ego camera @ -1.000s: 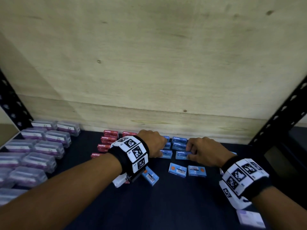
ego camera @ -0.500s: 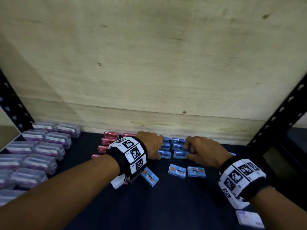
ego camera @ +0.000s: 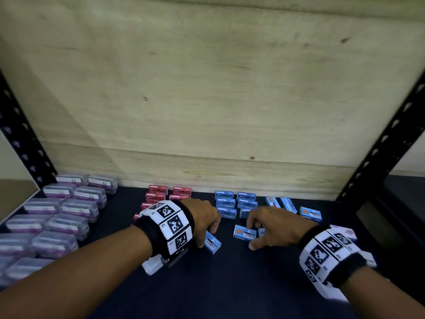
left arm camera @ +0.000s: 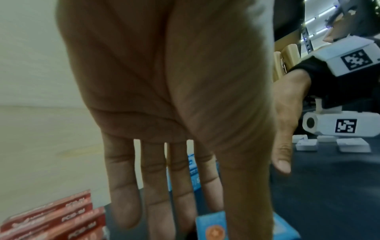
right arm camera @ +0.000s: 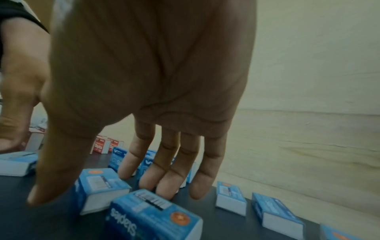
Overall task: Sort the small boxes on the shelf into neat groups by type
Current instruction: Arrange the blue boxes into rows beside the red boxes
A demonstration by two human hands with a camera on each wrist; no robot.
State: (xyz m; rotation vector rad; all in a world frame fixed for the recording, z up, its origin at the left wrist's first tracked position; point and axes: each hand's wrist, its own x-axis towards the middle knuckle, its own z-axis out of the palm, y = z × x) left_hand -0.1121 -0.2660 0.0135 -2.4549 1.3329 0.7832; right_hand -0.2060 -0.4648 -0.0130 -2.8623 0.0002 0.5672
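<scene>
Pulling back from the tidy blue stack (ego camera: pixel 226 204) at the back of the shelf (ego camera: pixel 253 284), both hands have come toward the loose blue boxes nearer the front, so that stack looks finished. The left hand (ego camera: pixel 202 218) hangs open-fingered over a stray blue box (ego camera: pixel 212 244). The right hand (ego camera: pixel 271 226), fingers spread and holding nothing, hovers over a barcode-up box (ego camera: pixel 245 233) between thumb and fingers.

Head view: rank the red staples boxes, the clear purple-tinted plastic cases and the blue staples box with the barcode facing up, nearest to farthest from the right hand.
1. Blue staples box with the barcode facing up, just left of the right hand.
2. Red staples boxes, farther left, near the wall.
3. Clear purple-tinted plastic cases, far left.
</scene>
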